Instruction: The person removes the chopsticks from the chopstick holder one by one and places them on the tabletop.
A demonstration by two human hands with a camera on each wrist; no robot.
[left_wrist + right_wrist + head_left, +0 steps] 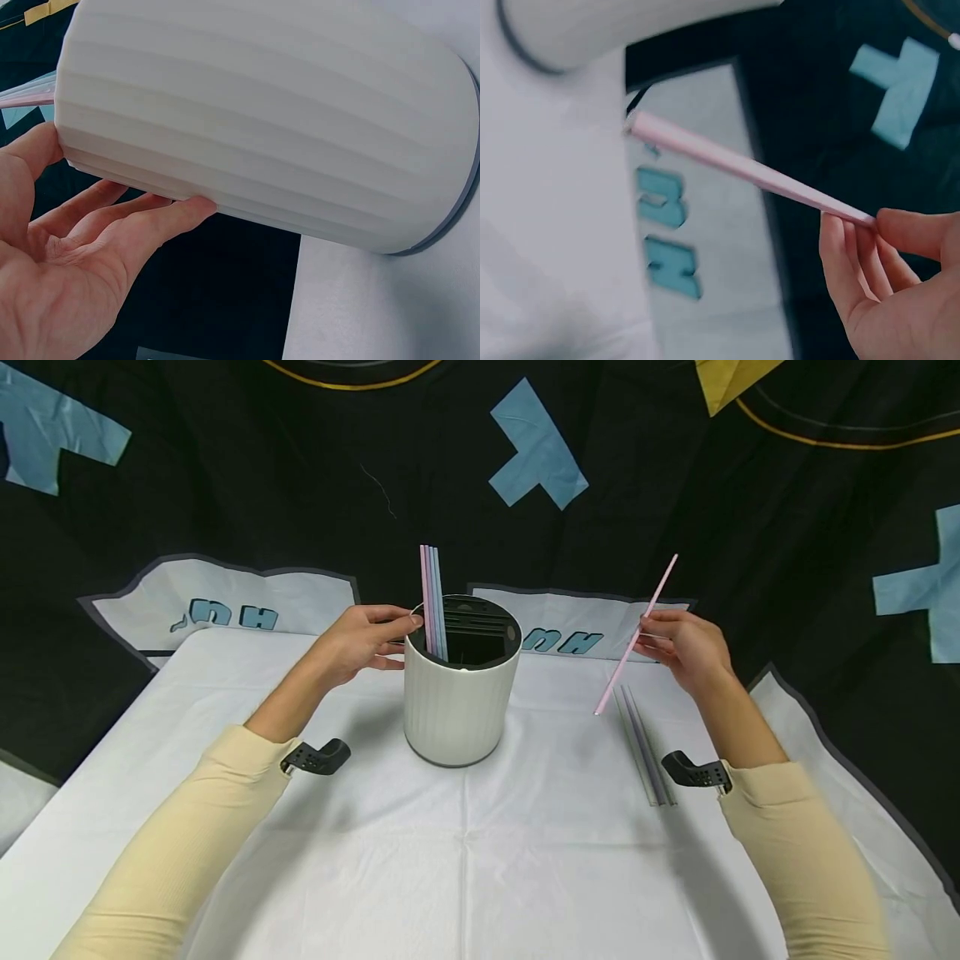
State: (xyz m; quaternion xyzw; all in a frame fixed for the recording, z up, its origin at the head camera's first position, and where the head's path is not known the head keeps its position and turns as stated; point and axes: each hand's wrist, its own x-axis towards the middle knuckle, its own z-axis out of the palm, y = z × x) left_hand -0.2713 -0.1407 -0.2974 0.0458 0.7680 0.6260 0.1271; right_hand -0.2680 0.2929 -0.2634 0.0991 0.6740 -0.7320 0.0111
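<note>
A white ribbed round container (459, 710) with a dark slotted top stands on the table. Pink and blue drinking straws (433, 597) stand upright in its left part. My left hand (360, 642) rests against the container's left side, thumb at the rim close to those straws and the other fingers spread along the wall. To the right, my right hand (688, 647) pinches a pink straw (618, 668) between thumb and fingers. It is held aslant above the cloth, lower end towards the container, as the right wrist view also shows.
Several greyish straws (647, 747) lie side by side on the white tablecloth (420, 843), below the right hand. A black backdrop (420, 468) with blue patches and lettered white panels hangs behind the table. Both wrists wear black straps with a camera mount.
</note>
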